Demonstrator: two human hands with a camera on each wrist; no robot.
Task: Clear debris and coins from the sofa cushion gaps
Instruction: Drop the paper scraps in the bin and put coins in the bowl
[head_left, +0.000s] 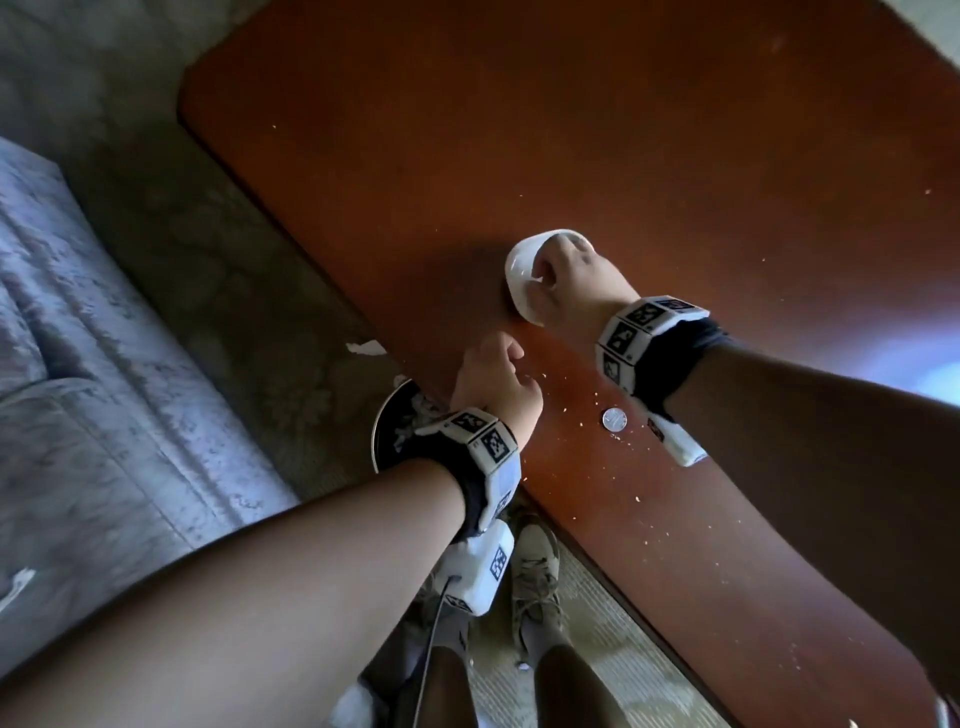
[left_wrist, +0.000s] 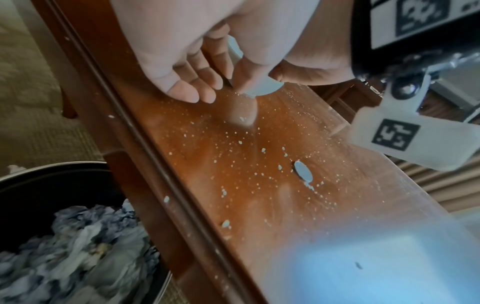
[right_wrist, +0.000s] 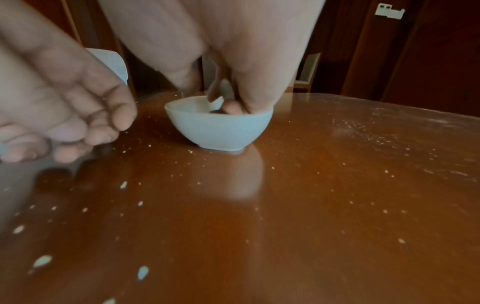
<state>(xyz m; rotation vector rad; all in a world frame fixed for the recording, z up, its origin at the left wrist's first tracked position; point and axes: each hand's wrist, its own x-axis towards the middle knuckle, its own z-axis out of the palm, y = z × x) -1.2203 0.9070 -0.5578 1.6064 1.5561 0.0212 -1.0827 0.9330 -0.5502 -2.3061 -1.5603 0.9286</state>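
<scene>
Right hand (head_left: 571, 280) has its fingertips dipped into the little white bowl (right_wrist: 218, 127), mid-frame on the wooden table (head_left: 675, 156); can't tell if they're pinching anything. Left hand (head_left: 493, 384) hovers just below-left, fingers loosely curled and holding nothing. A coin (head_left: 614, 419) lies among crumbs (left_wrist: 233, 156) lower down

The room is dim, with light coming from the right in the head view, where a pale blue glare washes over the table (head_left: 649, 156). A soft shadow lies left of the white bowl (head_left: 524, 275). Edges bend with wide-angle distortion. In the left wrist view the same glare blooms at bottom right. The right wrist view is soft, the left hand (right_wrist: 59, 107) blurred.
</scene>
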